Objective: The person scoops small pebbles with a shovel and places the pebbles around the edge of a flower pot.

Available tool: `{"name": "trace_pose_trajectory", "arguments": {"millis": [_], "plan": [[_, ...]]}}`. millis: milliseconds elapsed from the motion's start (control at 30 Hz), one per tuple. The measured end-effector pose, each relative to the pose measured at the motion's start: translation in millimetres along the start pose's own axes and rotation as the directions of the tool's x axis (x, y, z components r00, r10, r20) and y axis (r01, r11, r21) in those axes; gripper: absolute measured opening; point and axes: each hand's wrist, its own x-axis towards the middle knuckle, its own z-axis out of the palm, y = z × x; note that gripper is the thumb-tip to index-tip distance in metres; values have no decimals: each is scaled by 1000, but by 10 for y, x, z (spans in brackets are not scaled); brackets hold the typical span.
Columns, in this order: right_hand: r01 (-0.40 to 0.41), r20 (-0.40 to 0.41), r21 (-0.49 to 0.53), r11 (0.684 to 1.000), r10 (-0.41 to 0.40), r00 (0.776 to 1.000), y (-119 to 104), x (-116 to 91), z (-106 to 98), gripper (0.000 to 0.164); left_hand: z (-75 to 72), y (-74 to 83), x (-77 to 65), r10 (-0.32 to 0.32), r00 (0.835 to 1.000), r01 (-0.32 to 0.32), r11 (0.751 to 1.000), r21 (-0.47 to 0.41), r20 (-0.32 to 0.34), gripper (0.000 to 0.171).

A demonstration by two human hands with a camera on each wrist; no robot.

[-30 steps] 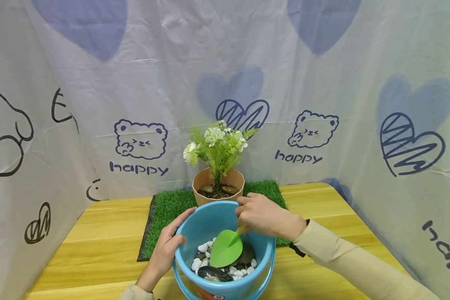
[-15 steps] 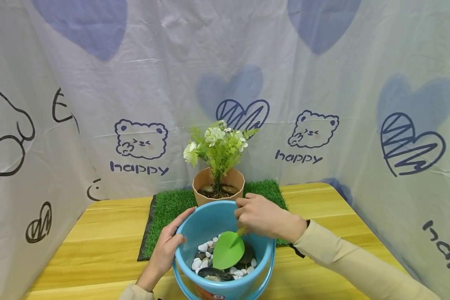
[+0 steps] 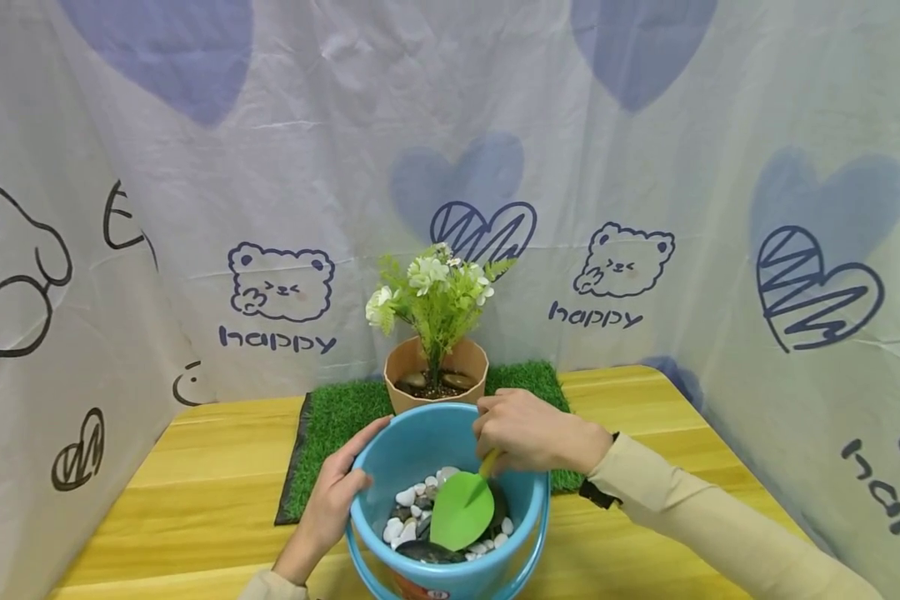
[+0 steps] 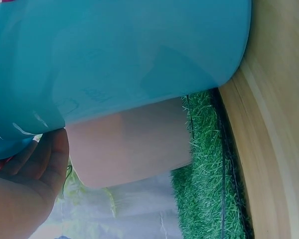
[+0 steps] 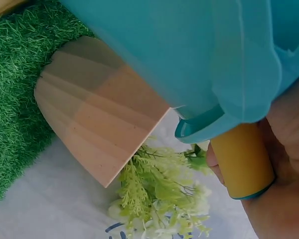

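A blue bucket (image 3: 420, 439) holds white pebbles (image 3: 400, 531) and several dark stones (image 3: 423, 551). My left hand (image 3: 333, 493) holds its left rim, thumb over the edge; in the left wrist view the fingers (image 4: 54, 158) lie against the bucket's outside. My right hand (image 3: 531, 430), above the right part of the rim, grips a toy shovel with a green leaf-shaped blade (image 3: 461, 510). Its yellow handle (image 5: 243, 162) shows in the right wrist view, beside the bucket's handle joint. Inside the bucket, the blade points down toward the near wall and covers some of the stones.
Behind the bucket, a tan pot (image 3: 401, 367) with a white-flowered plant (image 3: 442, 292) stands on a green turf mat (image 3: 345, 417). The wooden table (image 3: 165, 500) extends to both sides. A printed white curtain (image 3: 330, 150) surrounds it.
The shovel blade has shifted right and toward the near side of the bucket, over part of the front dark stone. My right hand has moved slightly right; the left has stayed put.
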Motion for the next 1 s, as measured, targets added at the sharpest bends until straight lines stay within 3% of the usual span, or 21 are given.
{"name": "trace_pose_trajectory", "arguments": {"millis": [367, 1000], "plan": [[-51, 83, 130, 990, 40, 996, -37, -2, 12, 20, -6, -28, -16, 2, 1000, -2, 1000, 3, 18, 71], [-129, -53, 216, 968, 143, 988, -83, 67, 143, 18, -18, -17, -4, 19, 1000, -19, 1000, 1, 22, 71]]}}
